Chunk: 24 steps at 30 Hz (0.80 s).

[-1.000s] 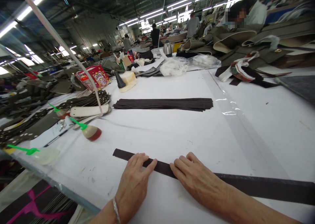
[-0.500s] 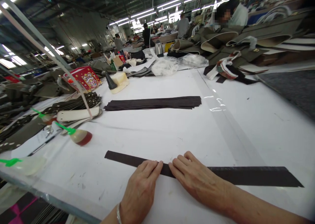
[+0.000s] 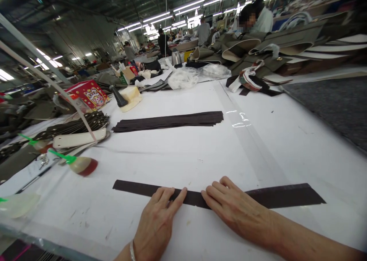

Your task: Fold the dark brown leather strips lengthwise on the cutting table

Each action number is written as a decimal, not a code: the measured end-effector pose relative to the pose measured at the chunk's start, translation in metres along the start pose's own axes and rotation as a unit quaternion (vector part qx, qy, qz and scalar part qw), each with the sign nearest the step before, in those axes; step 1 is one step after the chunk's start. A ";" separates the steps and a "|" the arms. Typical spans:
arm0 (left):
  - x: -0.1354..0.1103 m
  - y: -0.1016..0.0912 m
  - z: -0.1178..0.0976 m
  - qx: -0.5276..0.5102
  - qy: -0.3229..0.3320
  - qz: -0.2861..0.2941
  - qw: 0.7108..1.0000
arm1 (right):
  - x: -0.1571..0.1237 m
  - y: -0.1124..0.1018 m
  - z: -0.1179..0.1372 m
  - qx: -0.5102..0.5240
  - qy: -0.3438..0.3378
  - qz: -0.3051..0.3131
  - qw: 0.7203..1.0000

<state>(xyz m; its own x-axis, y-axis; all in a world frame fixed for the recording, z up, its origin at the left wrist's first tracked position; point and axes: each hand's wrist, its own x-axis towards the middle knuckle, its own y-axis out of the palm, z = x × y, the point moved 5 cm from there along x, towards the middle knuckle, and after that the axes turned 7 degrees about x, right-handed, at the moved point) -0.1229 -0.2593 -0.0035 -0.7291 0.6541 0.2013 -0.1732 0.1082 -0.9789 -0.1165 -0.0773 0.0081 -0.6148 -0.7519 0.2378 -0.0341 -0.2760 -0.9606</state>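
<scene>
A long dark brown strip (image 3: 283, 195) lies flat across the near part of the white table (image 3: 186, 154). My left hand (image 3: 157, 221) rests on it with fingers stretched flat, left of the strip's middle. My right hand (image 3: 237, 209) lies flat beside it, fingers pressing down on the strip. The two hands' fingertips are a short gap apart. Farther back, a stack of similar dark strips (image 3: 168, 121) lies across the table.
Squeeze bottles with green nozzles (image 3: 76, 163) and a cream strap (image 3: 78, 138) sit at the left with a pile of dark straps. A red box (image 3: 88, 94), a black-handled tool (image 3: 119, 98), plastic bags and olive bag parts (image 3: 258, 47) crowd the back. People work beyond.
The view has swung right, so the strip's right end now shows in full. My hands stay flat on the strip, with the left fingers slightly more spread.
</scene>
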 end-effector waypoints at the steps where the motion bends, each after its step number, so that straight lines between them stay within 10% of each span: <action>1: 0.000 0.001 0.000 0.003 -0.001 0.004 1.000 | -0.001 0.000 -0.001 0.005 0.005 -0.001 1.000; 19: 0.038 -0.007 -0.027 -0.154 -0.051 -0.059 0.985 | -0.001 -0.006 -0.024 0.113 0.132 0.028 0.984; 24: 0.021 -0.015 -0.040 -0.063 0.069 -0.107 0.990 | -0.011 -0.009 -0.027 0.115 0.164 0.042 0.979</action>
<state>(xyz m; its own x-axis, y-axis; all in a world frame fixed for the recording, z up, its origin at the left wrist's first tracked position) -0.1090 -0.2169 0.0140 -0.5859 0.7010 0.4065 -0.2230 0.3428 -0.9125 -0.1312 -0.0502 0.0104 -0.8293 -0.5551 0.0648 0.1823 -0.3782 -0.9076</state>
